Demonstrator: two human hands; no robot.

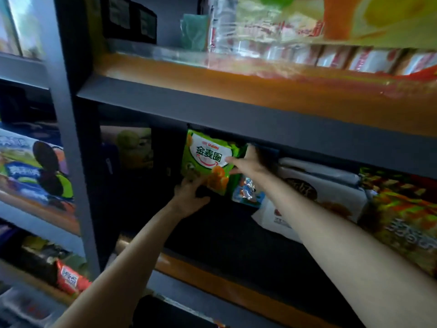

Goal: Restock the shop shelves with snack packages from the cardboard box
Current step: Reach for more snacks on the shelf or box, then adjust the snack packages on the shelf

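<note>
A glossy green snack packet (207,162) with a white oval label, red-and-green Chinese lettering and orange ring-shaped snacks printed near its bottom stands nearly upright, leaning slightly, deep in the dim middle bay of the dark grey metal shelf (236,119) — its top edge just under the shelf beam above. Both bare arms reach in to it.

The left hand (189,197) is below the packet's lower left corner, fingers curled up around the bottom edge and gripping it from underneath. The right hand (247,160) is at the packet's right edge, thumb laid across the front of the white label and the other fingers hidden behind the packet, so it pinches that side. The packet thus sits between the two hands, held at bottom left and at mid right.

Just beside the packet, lower right and partly behind the right forearm, lies a small blue-and-silver foil packet (247,191). Further right are a white bag with a dark round emblem (319,185) and a blurred green, red and yellow packet (402,209). On the upper shelf stand clear-wrapped red-and-white packs (295,50) — blurred. To the left, a neighbouring rack holds a blue packet showing dark round biscuits (35,166).
</note>
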